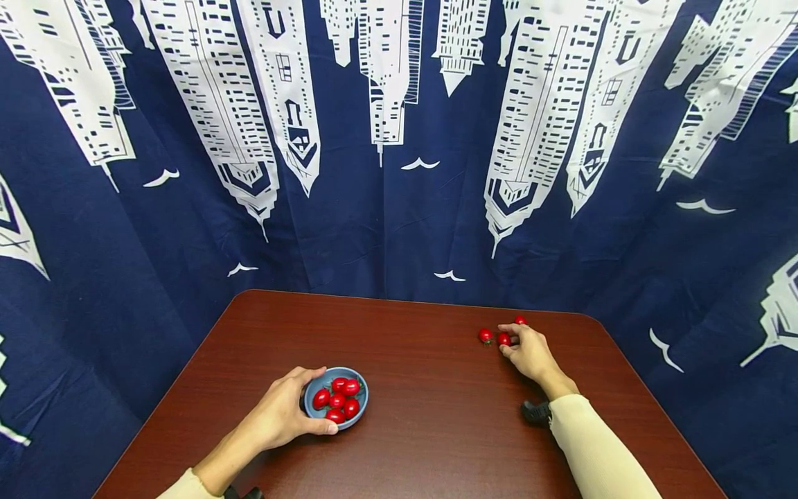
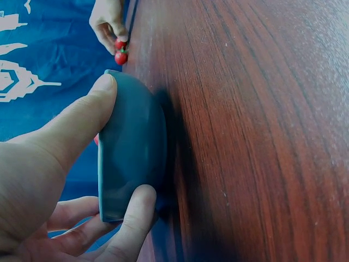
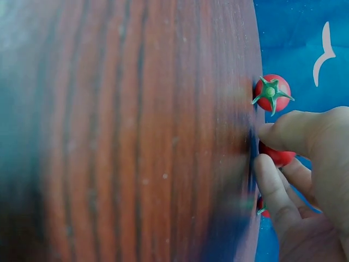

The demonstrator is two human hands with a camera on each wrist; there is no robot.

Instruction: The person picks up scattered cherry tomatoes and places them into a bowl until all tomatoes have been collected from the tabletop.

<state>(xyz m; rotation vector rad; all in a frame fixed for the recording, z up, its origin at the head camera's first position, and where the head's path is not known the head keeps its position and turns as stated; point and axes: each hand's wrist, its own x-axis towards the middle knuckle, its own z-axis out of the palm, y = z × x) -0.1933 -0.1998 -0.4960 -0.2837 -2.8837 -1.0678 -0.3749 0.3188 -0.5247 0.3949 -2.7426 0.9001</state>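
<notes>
My left hand (image 1: pixel 283 412) grips a small blue bowl (image 2: pixel 131 147) by its side, thumb near the rim and fingers around the wall. Several red cherry tomatoes (image 1: pixel 337 400) lie in the bowl. At the table's far right, my right hand (image 1: pixel 530 353) pinches a cherry tomato (image 3: pixel 279 157) between thumb and fingers, low at the tabletop. Just left of it sits another cherry tomato (image 1: pixel 485 335), its green stem star showing in the right wrist view. A third tomato (image 1: pixel 520 320), partly hidden by the fingers, is behind the right hand.
The reddish-brown wooden table (image 1: pixel 424 374) has rounded far corners. A dark blue curtain (image 1: pixel 349 242) with white printed buildings and birds hangs beyond its far edge and sides. A black wrist strap (image 1: pixel 535 413) shows at the right sleeve.
</notes>
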